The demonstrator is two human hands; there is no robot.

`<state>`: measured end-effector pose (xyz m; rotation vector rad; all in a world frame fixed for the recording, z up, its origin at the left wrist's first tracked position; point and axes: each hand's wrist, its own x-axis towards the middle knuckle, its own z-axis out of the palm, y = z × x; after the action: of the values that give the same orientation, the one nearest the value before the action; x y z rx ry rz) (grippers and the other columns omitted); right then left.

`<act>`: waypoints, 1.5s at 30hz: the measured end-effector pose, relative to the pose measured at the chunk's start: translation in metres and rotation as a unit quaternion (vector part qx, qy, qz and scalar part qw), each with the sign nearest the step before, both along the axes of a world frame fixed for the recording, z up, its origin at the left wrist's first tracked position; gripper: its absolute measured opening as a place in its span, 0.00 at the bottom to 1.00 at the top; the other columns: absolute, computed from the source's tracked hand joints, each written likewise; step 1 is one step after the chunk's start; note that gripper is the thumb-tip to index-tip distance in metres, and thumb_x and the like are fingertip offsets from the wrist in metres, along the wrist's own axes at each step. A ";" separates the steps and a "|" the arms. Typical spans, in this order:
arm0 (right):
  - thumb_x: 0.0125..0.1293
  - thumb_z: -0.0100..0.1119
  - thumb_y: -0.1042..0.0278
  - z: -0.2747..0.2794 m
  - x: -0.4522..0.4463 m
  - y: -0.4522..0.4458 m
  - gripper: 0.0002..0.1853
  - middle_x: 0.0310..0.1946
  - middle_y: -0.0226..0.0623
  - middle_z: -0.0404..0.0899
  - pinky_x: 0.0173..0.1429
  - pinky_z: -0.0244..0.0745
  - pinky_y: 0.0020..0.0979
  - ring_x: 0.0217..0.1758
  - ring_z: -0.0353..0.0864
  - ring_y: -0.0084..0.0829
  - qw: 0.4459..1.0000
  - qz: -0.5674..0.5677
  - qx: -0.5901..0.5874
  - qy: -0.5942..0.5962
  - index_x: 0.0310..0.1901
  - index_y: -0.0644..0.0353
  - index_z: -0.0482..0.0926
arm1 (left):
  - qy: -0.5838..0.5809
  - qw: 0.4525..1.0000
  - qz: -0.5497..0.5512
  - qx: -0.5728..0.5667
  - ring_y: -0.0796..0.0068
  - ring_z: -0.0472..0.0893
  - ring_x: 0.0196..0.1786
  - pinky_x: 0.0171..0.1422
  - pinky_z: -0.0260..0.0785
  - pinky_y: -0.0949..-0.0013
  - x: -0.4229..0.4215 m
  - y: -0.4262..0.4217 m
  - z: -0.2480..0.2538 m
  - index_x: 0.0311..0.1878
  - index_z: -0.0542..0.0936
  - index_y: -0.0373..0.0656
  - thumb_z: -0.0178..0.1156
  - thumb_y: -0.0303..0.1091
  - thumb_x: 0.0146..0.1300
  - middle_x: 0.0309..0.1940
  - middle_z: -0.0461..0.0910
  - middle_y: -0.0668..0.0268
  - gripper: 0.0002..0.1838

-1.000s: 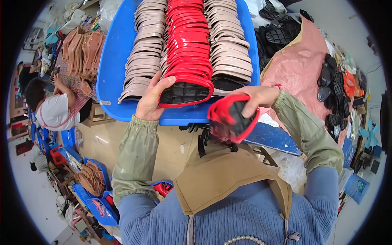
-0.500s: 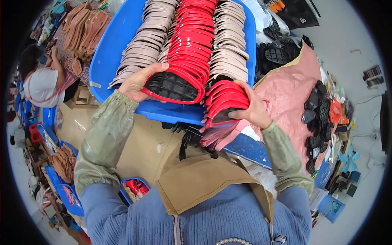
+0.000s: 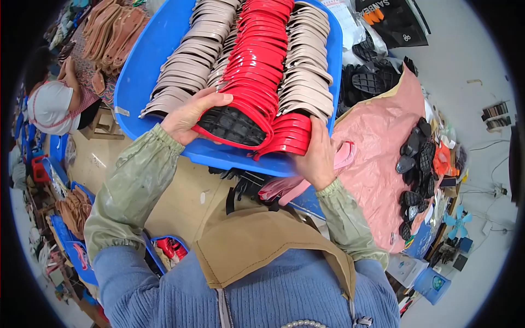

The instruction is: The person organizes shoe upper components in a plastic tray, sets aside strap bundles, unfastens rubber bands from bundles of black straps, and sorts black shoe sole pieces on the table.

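Observation:
A blue tub in front of me holds packed rows of shoe soles. The long middle row of red glossy-edged shoe soles ends near me in one showing a black gridded underside. My left hand grips that near end, thumb on top and fingers partly hidden beneath. My right hand is closed on the right side of a short stack of red shoe soles, which sits at the tub's near edge against the long row. Its fingertips are partly hidden. Beige shoe soles fill the rows on either side.
Pink sheeting spreads to the right, with black soles on it. Pink strips hang below the tub. At left, a person in a white cap sits near brown pieces. A small tub of red pieces stands on the floor.
My right hand has moved up and left, bringing the short red stack from outside the near edge into the tub beside the long row. My left hand keeps its grip.

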<state>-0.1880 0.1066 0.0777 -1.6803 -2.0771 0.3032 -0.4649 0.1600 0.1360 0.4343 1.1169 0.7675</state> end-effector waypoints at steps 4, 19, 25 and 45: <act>0.32 0.73 0.63 0.020 0.006 -0.001 0.52 0.60 0.50 0.60 0.60 0.58 0.47 0.60 0.61 0.51 0.997 0.033 -0.027 -0.063 0.63 0.62 0.56 | 0.031 0.998 0.061 0.011 0.68 0.75 0.43 0.47 0.71 0.66 0.010 -0.007 0.009 0.58 0.63 0.37 0.64 0.37 0.51 0.46 0.73 0.58 0.33; 0.31 0.74 0.62 -0.022 0.001 0.030 0.58 0.68 0.54 0.41 0.69 0.46 0.49 0.69 0.42 0.60 0.996 0.073 0.060 0.000 0.67 0.58 0.51 | 0.004 0.999 0.008 0.034 0.74 0.74 0.48 0.53 0.66 0.74 0.012 0.001 0.019 0.59 0.64 0.37 0.60 0.33 0.55 0.49 0.73 0.60 0.28; 0.34 0.73 0.61 0.039 0.006 0.019 0.56 0.68 0.54 0.41 0.69 0.48 0.47 0.69 0.43 0.58 0.987 0.103 -0.113 -0.046 0.67 0.59 0.50 | -0.054 0.997 0.021 0.047 0.72 0.77 0.43 0.48 0.70 0.73 0.000 -0.003 -0.015 0.57 0.63 0.37 0.66 0.32 0.50 0.44 0.75 0.59 0.32; 0.39 0.63 0.76 0.043 -0.104 0.004 0.38 0.49 0.47 0.67 0.55 0.61 0.37 0.50 0.67 0.44 0.980 0.091 0.116 0.130 0.57 0.63 0.64 | -0.044 0.998 0.000 -0.044 0.76 0.78 0.39 0.44 0.72 0.76 -0.005 0.006 0.006 0.49 0.74 0.39 0.56 0.35 0.61 0.40 0.79 0.63 0.15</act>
<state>-0.2918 0.1109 0.1206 -1.2465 -1.9856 0.3064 -0.4703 0.1659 0.1418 0.3229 1.0635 0.7268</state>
